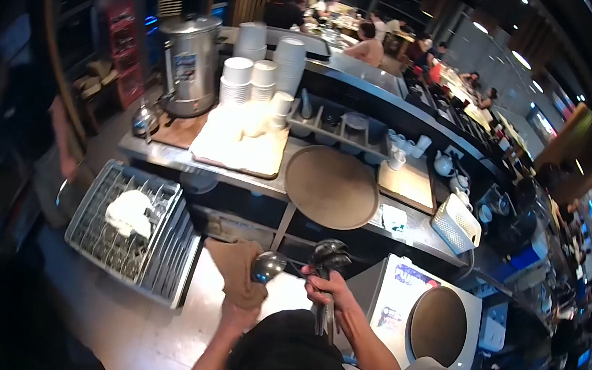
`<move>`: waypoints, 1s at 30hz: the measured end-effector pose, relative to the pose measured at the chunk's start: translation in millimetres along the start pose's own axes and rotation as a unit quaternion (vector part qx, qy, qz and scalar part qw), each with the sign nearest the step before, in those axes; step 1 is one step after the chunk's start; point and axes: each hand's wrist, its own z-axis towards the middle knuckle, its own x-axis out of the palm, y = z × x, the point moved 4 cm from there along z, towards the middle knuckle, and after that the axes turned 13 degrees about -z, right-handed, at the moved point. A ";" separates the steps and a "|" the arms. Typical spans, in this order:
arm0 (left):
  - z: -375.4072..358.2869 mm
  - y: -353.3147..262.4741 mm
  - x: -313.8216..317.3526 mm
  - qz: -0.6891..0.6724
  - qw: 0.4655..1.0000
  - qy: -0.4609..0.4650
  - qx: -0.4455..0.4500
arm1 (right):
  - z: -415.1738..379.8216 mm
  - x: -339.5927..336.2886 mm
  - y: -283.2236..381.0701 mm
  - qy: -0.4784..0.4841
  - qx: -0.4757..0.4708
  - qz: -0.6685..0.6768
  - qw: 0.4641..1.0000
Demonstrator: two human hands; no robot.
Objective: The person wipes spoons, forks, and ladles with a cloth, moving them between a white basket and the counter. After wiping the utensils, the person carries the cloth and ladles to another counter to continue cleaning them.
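My left hand (242, 314) is closed on a brown cloth (231, 264), which covers most of its fingers. The cloth lies against the shiny round bowl of a ladle (269, 267), whose handle runs toward my other hand. My right hand (331, 290) is wrapped round a bundle of metal ladles (331, 253), their dark bowls up and their handles hanging below the fist. How many there are is hard to make out, as they overlap.
A grey dish rack (186, 264) with a white cloth (130, 213) stands at left. Along the counter are a round brown tray (331, 187), stacked white cups (237, 78), a steel urn (188, 68) and a white basket (456, 225). Another tray (438, 327) lies on a white machine. A person's arm (62, 134) shows at left.
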 end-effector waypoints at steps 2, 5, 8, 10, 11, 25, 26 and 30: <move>11.5 16.0 25.3 -0.044 0.999 0.027 -0.015 | 8.2 -27.1 15.8 0.002 -0.078 -0.045 0.996; 29.1 45.1 58.0 -0.110 0.990 0.070 -0.049 | 19.4 -44.7 51.8 -0.125 -0.073 -0.147 0.978; 73.7 68.5 95.2 -0.174 0.975 0.100 -0.091 | 34.2 -55.1 88.5 -0.270 -0.315 -0.505 0.757; 122.2 79.9 128.9 -0.220 0.962 0.105 -0.123 | 54.6 -78.5 93.1 -0.227 -0.337 -0.563 0.720; 149.5 84.3 144.8 -0.256 0.951 0.100 -0.143 | 66.8 -89.7 97.8 -0.211 -0.367 -0.522 0.740; 338.5 118.4 310.5 -0.595 0.700 0.021 -0.394 | 173.8 -274.7 192.7 -0.156 -0.331 -0.460 0.809; 340.9 118.2 320.8 -0.597 0.698 0.019 -0.396 | 171.3 -281.7 187.4 -0.162 -0.319 -0.448 0.819; 381.7 114.1 328.5 -0.149 0.974 0.155 0.068 | 154.4 -292.0 200.1 -0.162 -0.309 -0.426 0.835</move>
